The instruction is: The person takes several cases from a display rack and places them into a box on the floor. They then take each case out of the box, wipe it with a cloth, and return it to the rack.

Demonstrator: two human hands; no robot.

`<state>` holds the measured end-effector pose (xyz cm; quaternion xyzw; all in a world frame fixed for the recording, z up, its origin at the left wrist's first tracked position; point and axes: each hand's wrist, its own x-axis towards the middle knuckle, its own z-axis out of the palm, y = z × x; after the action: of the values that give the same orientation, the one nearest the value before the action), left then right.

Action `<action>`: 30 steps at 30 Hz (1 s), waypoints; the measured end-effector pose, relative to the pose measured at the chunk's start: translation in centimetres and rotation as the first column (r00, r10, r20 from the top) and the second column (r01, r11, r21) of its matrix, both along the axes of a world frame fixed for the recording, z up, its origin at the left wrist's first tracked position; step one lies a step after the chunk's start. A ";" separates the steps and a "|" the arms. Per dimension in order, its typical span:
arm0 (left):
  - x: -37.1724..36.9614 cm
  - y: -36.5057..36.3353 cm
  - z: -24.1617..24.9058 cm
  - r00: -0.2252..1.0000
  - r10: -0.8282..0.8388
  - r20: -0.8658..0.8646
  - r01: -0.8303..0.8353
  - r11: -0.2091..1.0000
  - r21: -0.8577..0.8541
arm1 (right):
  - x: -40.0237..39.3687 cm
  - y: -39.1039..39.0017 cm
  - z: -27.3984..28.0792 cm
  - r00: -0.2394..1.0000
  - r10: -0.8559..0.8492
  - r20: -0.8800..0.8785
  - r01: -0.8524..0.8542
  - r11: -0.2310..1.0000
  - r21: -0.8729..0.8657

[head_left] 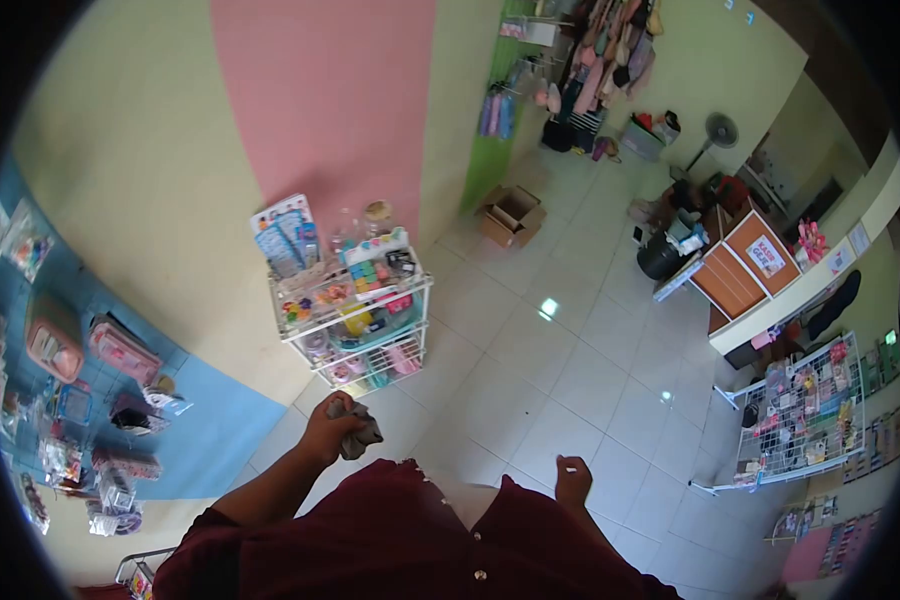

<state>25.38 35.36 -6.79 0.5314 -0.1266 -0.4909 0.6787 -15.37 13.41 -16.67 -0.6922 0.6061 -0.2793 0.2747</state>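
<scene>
My left hand (322,430) is closed around a crumpled grey cloth (360,432), held out in front of my dark red shirt. Just beyond it stands a white wire rack (355,338) stocked with small colourful goods; hand and cloth look apart from it. My right hand (573,480) hangs over the tiled floor on the other side of my body, touching nothing. Its fingers are loosely bent and partly apart, with nothing visible in them.
Packaged goods and a pink case (55,345) hang on the blue wall at left. Ahead, an open cardboard box (512,215) sits on the floor. A wooden counter (740,270), black bin (660,257), standing fan (720,130) and wire display stand (800,420) are to the right.
</scene>
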 end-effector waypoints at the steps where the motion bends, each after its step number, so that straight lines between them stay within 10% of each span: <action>1: -0.4 -1.4 -0.4 1.000 -0.011 -0.005 0.011 1.000 0.004 | 1.6 -1.4 0.6 1.000 0.016 0.025 -0.016 1.000 0.007; 9: -2.5 -13.2 0.1 0.994 0.010 -0.105 0.006 0.989 0.147 | 13.6 -15.3 3.2 0.962 0.188 0.199 -0.186 0.982 -0.028; 15: 2.1 -28.3 -1.1 1.000 0.012 0.018 -0.011 0.998 -0.062 | 19.1 -27.0 8.0 0.930 0.149 0.336 -0.181 0.981 0.064; 21: 5.7 -45.0 5.3 0.924 -0.297 0.242 0.305 0.952 0.006 | 21.5 -37.3 12.3 0.862 0.053 0.505 -0.190 0.956 0.223; 30: 7.3 -61.3 1.6 0.988 -0.105 0.111 0.101 0.994 0.037 | 22.7 -49.7 7.7 0.812 -0.102 0.575 -0.223 0.856 0.467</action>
<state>32.71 -25.96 -5.21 0.5614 -0.1843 -0.4965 0.6359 7.30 -36.33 -8.92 -0.4942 0.5215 -0.2955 0.6297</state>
